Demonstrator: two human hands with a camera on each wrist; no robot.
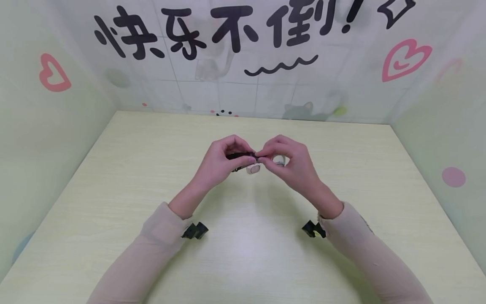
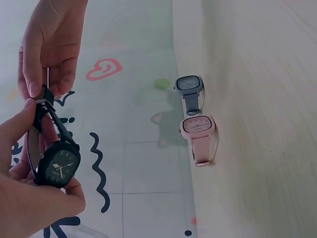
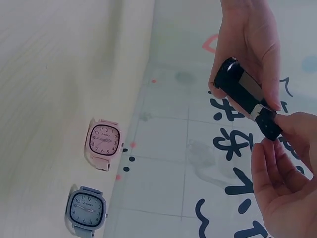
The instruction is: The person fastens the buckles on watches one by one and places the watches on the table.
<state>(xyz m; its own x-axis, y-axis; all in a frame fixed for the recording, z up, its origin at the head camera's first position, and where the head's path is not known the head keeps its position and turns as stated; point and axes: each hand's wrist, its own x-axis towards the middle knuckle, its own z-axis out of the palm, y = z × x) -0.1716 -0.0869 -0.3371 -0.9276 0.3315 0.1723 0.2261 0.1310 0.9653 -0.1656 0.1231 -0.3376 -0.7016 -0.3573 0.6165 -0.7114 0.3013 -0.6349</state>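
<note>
Both hands hold a black wristwatch (image 2: 58,166) up above the table. My left hand (image 1: 220,164) grips it around the case and strap, and in the left wrist view its dark square dial with pale numerals shows. At the buckle end of the black strap (image 3: 242,91), my right hand (image 1: 296,164) pinches the tip between thumb and fingers. The strap is closed into a loop near its metal buckle (image 3: 257,110). A pink watch (image 3: 104,140) and a blue-grey watch (image 3: 86,209) stand side by side on the table beyond the hands.
The pale wooden table (image 1: 250,245) is bounded by a printed back wall (image 1: 228,93) and side walls (image 1: 448,126). Small black devices (image 1: 195,231) sit at the wrists by the sleeves.
</note>
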